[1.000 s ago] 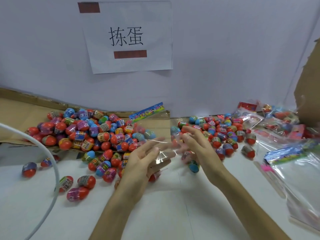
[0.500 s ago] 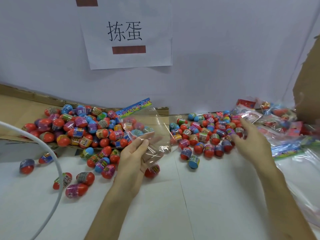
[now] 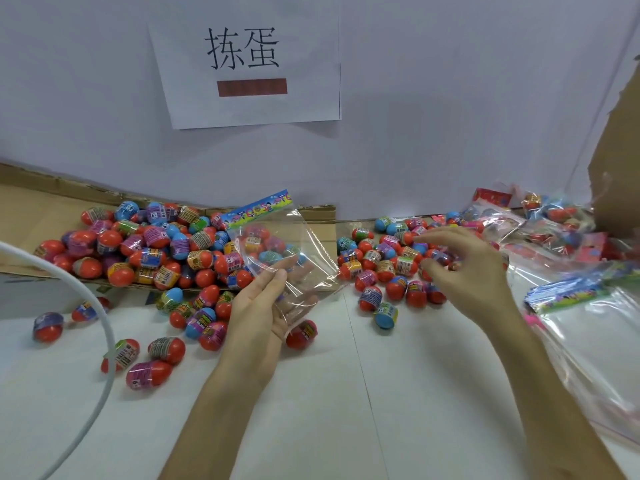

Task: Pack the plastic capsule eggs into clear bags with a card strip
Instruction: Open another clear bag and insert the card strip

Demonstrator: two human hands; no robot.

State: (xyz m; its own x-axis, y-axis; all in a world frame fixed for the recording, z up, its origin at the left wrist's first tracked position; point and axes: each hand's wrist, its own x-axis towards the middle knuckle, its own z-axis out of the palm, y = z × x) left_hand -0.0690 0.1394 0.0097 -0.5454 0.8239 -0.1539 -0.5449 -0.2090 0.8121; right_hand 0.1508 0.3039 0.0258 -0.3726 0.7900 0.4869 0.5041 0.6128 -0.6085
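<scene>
One clear bag (image 3: 294, 244), card strip (image 3: 256, 209) on top, pinched in left hand (image 3: 256, 306); right hand (image 3: 474, 271) half-curled over capsule eggs (image 3: 381, 261), grip unclear.

Bright even light; right edge blurred, distorted.

White table (image 3: 311, 427) against pale wall (image 3: 450, 98) bearing a paper sign (image 3: 246, 60).

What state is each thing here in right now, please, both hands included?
clear bag: empty, held up
card strip: on the bag's top edge
left hand: grips the bag's lower part
right hand: over the right egg pile, grip unclear
left egg pile: loose, on cardboard
packed bags: filled, far right
spare bags: empty, lying flat
</scene>
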